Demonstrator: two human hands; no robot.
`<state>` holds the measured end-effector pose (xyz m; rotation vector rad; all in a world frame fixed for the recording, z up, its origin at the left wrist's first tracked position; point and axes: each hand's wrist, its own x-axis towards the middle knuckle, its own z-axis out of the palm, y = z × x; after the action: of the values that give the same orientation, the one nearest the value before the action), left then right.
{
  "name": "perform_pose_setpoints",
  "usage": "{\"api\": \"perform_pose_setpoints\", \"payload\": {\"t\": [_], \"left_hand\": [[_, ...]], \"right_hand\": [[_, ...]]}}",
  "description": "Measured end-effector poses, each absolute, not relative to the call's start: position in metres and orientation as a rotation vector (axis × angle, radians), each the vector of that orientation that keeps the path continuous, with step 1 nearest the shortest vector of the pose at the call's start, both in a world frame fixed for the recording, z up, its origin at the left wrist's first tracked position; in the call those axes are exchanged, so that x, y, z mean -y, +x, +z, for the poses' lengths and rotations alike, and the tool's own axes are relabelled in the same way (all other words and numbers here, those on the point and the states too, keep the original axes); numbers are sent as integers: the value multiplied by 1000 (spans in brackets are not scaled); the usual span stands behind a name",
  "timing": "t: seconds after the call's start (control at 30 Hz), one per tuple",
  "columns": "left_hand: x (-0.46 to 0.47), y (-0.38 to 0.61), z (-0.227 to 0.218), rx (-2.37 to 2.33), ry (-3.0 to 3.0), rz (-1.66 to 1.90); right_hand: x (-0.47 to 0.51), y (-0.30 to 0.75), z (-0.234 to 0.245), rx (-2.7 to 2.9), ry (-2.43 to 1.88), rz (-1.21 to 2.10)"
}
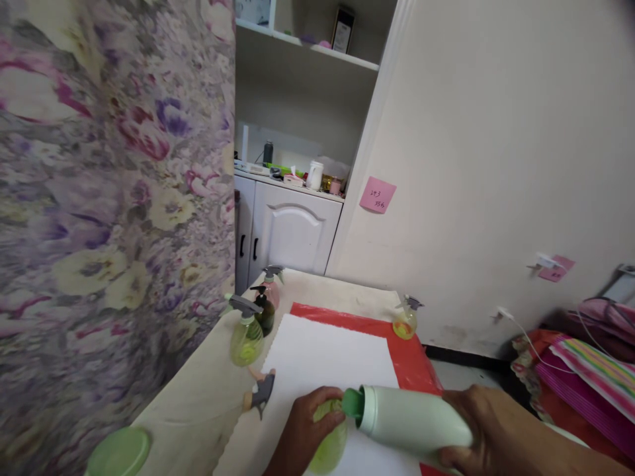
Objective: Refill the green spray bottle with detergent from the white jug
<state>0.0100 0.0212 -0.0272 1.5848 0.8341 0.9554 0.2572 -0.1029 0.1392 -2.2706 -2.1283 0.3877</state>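
Note:
My right hand (489, 423) grips a pale green bottle with a green neck (411, 418), held on its side with the neck pointing left. My left hand (305, 430) is closed around a small yellow-green spray bottle body (330, 444) without its head, right under the big bottle's neck. A loose grey spray head (261, 393) lies on the table just left of my left hand. Both hands work over a white sheet (327, 357) that rests on a red mat (411, 360).
Three spray bottles (247, 334) stand at the table's left edge and one (405, 320) at the far right corner of the mat. A green lid (119, 453) lies near left. A floral curtain (109, 198) hangs left; a white cabinet (288, 228) behind; colourful bedding (590, 370) right.

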Motion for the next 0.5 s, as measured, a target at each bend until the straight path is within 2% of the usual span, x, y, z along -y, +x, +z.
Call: {"api": "perform_pose_setpoints", "payload": {"t": [0.5], "left_hand": [[-20,10,-23,-831,1577,946]], "right_hand": [[104,256,140,2105,-2338,373]]}}
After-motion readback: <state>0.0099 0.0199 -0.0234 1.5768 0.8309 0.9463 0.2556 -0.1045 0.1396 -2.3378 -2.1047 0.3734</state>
